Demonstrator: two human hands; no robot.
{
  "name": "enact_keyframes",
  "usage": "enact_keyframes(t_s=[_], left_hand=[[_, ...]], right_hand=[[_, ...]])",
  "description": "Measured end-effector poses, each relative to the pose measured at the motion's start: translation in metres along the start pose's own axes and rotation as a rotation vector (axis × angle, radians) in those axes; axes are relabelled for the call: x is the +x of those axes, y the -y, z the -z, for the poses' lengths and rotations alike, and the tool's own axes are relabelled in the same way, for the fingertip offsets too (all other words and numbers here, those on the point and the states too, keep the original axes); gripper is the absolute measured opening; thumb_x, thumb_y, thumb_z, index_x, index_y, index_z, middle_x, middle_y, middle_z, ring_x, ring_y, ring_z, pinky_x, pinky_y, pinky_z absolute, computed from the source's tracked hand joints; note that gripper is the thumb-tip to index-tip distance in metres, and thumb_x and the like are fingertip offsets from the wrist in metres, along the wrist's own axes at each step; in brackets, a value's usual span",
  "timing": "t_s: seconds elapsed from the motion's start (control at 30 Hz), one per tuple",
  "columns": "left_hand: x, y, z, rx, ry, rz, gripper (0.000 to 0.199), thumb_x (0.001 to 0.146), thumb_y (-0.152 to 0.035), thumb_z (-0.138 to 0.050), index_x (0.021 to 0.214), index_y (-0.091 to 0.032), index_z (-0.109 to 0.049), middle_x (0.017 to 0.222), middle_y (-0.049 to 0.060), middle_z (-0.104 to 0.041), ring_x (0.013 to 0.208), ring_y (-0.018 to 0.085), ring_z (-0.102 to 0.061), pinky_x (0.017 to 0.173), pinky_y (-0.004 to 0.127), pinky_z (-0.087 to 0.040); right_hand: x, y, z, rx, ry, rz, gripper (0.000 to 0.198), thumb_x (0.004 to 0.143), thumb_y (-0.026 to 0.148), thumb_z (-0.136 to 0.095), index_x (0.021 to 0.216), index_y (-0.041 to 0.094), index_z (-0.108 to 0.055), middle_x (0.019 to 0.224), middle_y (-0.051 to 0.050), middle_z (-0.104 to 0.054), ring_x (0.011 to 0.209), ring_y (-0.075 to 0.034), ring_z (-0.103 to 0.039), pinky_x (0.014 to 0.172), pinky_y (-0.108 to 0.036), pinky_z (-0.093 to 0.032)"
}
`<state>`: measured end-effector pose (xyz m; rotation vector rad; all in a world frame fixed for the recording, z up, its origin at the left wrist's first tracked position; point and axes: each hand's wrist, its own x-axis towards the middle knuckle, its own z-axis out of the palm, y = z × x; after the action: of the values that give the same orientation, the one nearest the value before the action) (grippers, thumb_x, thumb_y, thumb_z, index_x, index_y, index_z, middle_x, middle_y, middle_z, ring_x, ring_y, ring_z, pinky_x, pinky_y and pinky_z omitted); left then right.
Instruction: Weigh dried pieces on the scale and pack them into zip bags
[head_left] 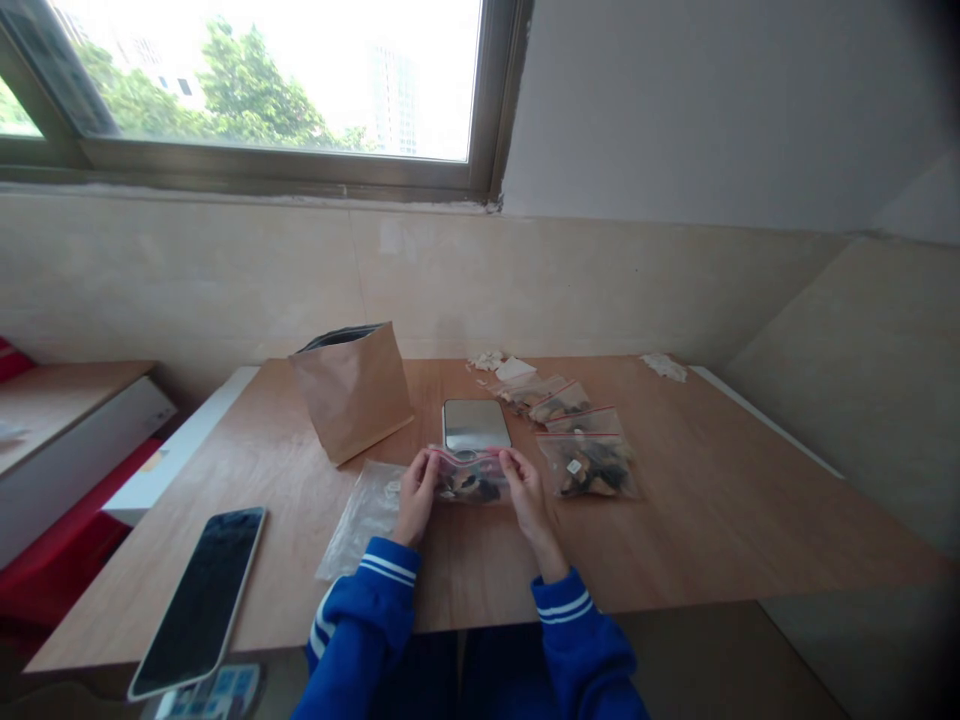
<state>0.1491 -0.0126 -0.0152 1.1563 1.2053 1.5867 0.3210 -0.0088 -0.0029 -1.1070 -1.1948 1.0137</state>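
Between my two hands is a clear zip bag (471, 487) with a red-pink top edge and dark and tan pieces inside. My left hand (417, 492) pinches its top left corner, and my right hand (527, 493) pinches the top right corner. Just behind the bag lies a small scale (474, 424) with a silver plate, its front partly hidden by the bag. Several filled zip bags lie to the right; the nearest filled bag (592, 472) bears a small white label. Under and beside my left forearm are flat clear plastic bags (358, 522).
A brown paper bag (352, 395) stands open at the back left. A phone (202, 595) lies at the left front, overhanging the table edge. White scraps (486, 361) and more white bits (664, 367) lie along the back by the wall.
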Motion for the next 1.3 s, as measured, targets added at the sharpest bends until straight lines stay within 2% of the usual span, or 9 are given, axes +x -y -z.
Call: enact_keyframes(t_s=[0.1,0.17,0.33,0.43,0.6,0.77,0.9,1.1,1.3], left_hand=[[0.000,0.005,0.001,0.016,0.066,-0.016,0.037,0.087,-0.054,-0.056,0.080,-0.019,-0.065,0.073,0.001,-0.060,0.068,0.015,-0.055,0.060,0.024,-0.045],[0.002,0.007,0.003,0.026,0.014,-0.032,0.037,0.088,-0.054,-0.055,0.083,-0.018,-0.065,0.074,0.001,-0.060,0.068,0.014,-0.054,0.061,0.023,-0.044],[0.004,0.011,0.005,0.120,-0.072,-0.069,0.042,0.088,-0.058,-0.052,0.081,-0.018,-0.063,0.064,-0.002,-0.052,0.057,0.013,-0.047,0.054,0.023,-0.038],[0.005,0.012,0.005,0.166,-0.066,-0.096,0.041,0.087,-0.059,-0.052,0.084,-0.020,-0.065,0.065,-0.001,-0.055,0.058,0.014,-0.048,0.056,0.024,-0.039],[0.005,0.013,0.008,0.242,0.000,-0.127,0.035,0.089,-0.054,-0.050,0.087,-0.023,-0.066,0.069,0.001,-0.062,0.062,0.016,-0.055,0.061,0.025,-0.043],[0.003,0.013,0.009,0.393,0.127,-0.182,0.031,0.096,-0.043,-0.039,0.094,-0.024,-0.064,0.073,0.001,-0.065,0.064,0.015,-0.058,0.064,0.024,-0.044],[0.002,0.013,0.008,0.340,0.063,-0.193,0.029,0.094,-0.045,-0.044,0.088,-0.024,-0.062,0.072,0.001,-0.063,0.065,0.016,-0.058,0.065,0.025,-0.045],[0.004,0.013,0.006,0.251,0.004,-0.157,0.033,0.094,-0.049,-0.044,0.089,-0.021,-0.060,0.080,0.002,-0.063,0.075,0.016,-0.060,0.070,0.026,-0.046],[0.003,0.014,0.004,0.158,0.008,-0.092,0.033,0.091,-0.051,-0.050,0.090,-0.019,-0.058,0.076,0.000,-0.062,0.065,0.013,-0.058,0.060,0.023,-0.045]], right_hand=[[-0.005,-0.013,-0.003,-0.111,-0.119,0.065,0.052,0.092,0.060,-0.046,0.107,0.016,-0.068,0.105,-0.012,-0.073,0.089,-0.025,-0.070,0.080,-0.037,-0.055],[-0.008,-0.019,-0.004,-0.181,-0.136,0.103,0.051,0.095,0.057,-0.041,0.111,0.017,-0.067,0.110,-0.012,-0.072,0.095,-0.024,-0.069,0.083,-0.036,-0.054],[-0.012,-0.025,-0.003,-0.243,-0.114,0.092,0.053,0.097,0.056,-0.035,0.117,0.017,-0.065,0.093,-0.010,-0.075,0.086,-0.024,-0.071,0.080,-0.035,-0.054],[-0.014,-0.023,-0.001,-0.272,-0.155,0.105,0.054,0.095,0.058,-0.037,0.112,0.019,-0.069,0.094,-0.009,-0.075,0.089,-0.025,-0.070,0.077,-0.035,-0.055],[-0.016,-0.022,0.003,-0.233,-0.157,0.139,0.052,0.096,0.056,-0.036,0.100,0.019,-0.073,0.100,-0.010,-0.074,0.096,-0.025,-0.068,0.087,-0.037,-0.051],[-0.018,-0.029,0.009,-0.215,-0.236,0.118,0.055,0.094,0.059,-0.038,0.089,0.017,-0.073,0.089,-0.010,-0.075,0.085,-0.025,-0.068,0.078,-0.034,-0.051],[-0.019,-0.037,0.015,-0.250,-0.326,0.123,0.056,0.094,0.061,-0.038,0.083,0.017,-0.070,0.079,-0.008,-0.073,0.077,-0.023,-0.067,0.073,-0.033,-0.050],[-0.015,-0.041,0.010,-0.174,-0.236,0.095,0.049,0.085,0.060,-0.056,0.109,0.017,-0.059,0.085,-0.007,-0.071,0.072,-0.020,-0.066,0.064,-0.030,-0.052],[-0.014,-0.044,0.007,-0.214,-0.284,0.134,0.043,0.086,0.058,-0.054,0.101,0.018,-0.057,0.089,-0.009,-0.070,0.075,-0.020,-0.066,0.066,-0.031,-0.053]])
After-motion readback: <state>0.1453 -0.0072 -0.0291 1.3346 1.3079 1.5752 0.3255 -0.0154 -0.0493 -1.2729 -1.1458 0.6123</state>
